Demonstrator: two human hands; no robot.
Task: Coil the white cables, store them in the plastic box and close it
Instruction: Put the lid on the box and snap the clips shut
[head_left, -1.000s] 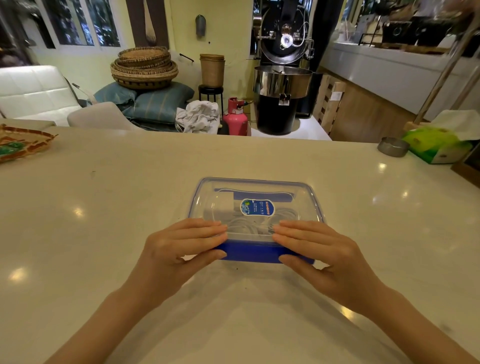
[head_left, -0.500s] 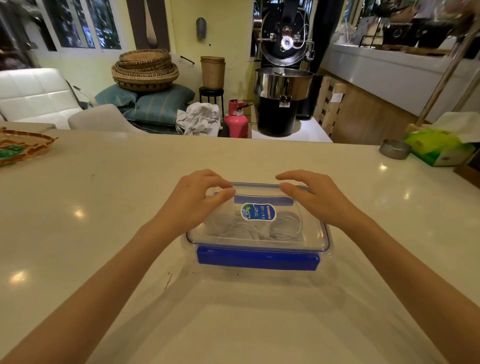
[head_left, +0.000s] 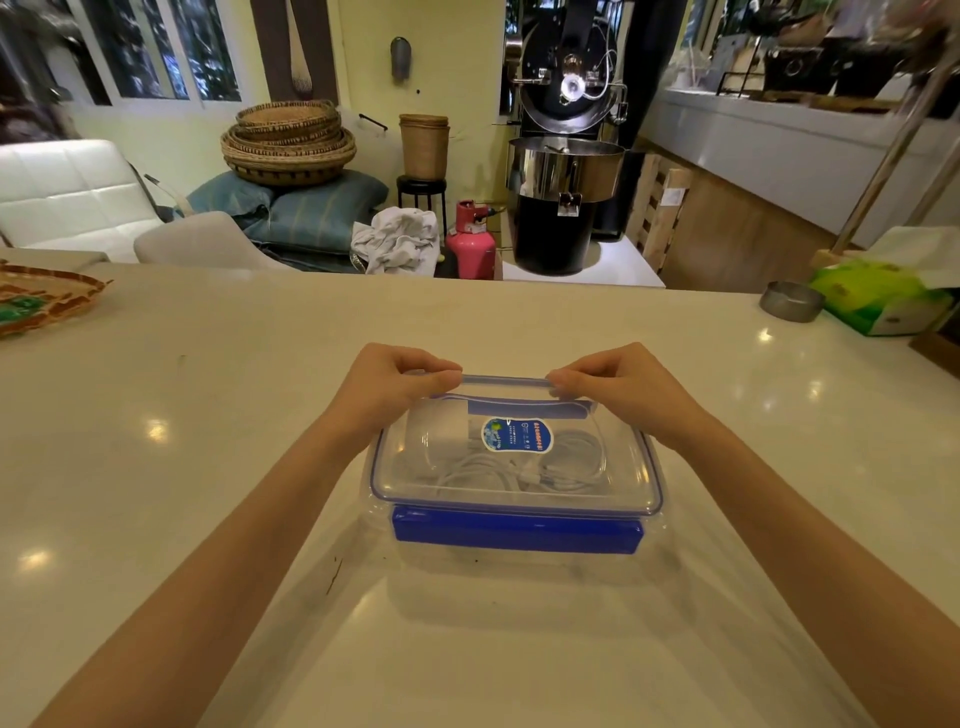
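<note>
Head view: we look down at our two hands on a plastic box (head_left: 514, 483) in the middle of the table (head_left: 208, 415).
Box: it sits flat on the table with its clear lid (head_left: 514, 467) on top.
Cables: the white cables (head_left: 519, 470) lie curled up inside the box, and we can see them through the lid.
Near flap: the blue flap (head_left: 517, 530) on our side is folded down.
Far flap: the far blue flap (head_left: 519, 405) looks not snapped down yet; we cannot tell for sure.
What could go wrong: if we push one side harder, we think the lid could tip up and the flap would miss its edge. A bit of cable under the rim could also stop it from shutting.
Left hand: our left hand (head_left: 392, 387) reaches over the far left edge, fingers curled and pinched on the lid's rim.
Right hand: our right hand (head_left: 621, 387) does the same on the far right edge, fingers curled tight on the rim.
Arms: both arms stretch forward, one along each side of the box.
</note>
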